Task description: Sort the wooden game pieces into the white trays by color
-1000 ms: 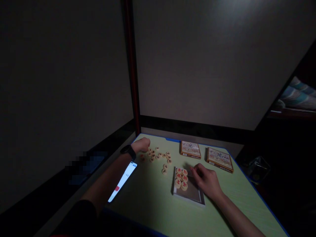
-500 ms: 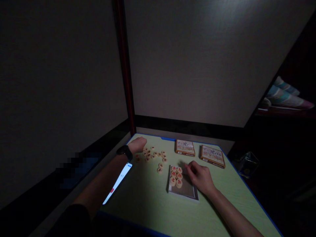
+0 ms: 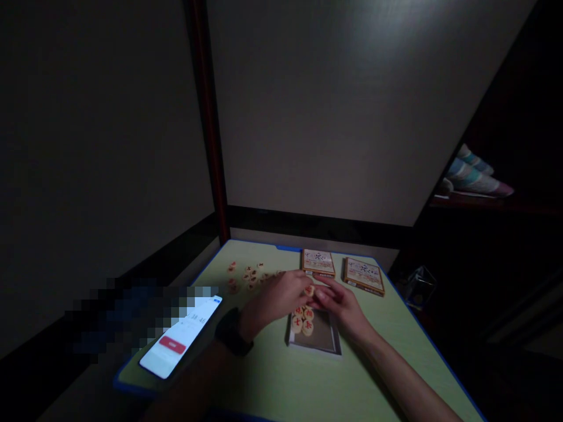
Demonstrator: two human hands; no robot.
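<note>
A round Chinese chess piece [image 3: 309, 291] with a red character is held between my two hands, above the far end of an open shallow box [image 3: 323, 347]. My left hand [image 3: 281, 296], with a dark watch on its wrist, pinches the piece from the left. From the right, the thumb and fingers of my right hand [image 3: 341, 302] close on it too. Red-marked pieces [image 3: 308, 327] lie in rows along the box's left side, partly covered by my left hand. Several loose pieces [image 3: 251, 275] are scattered behind that hand, some hidden by it.
On the left of the green table [image 3: 373, 375] lies a lit phone [image 3: 176, 343]. Two flat printed boxes, one at the back [image 3: 318, 262] and one at the right [image 3: 363, 275], rest near the far edge. Walls stand behind and to the left.
My left hand has come from the scattered pieces at the far left over to the box, meeting my right hand at a piece. The view has shifted, and more of the phone shows.
</note>
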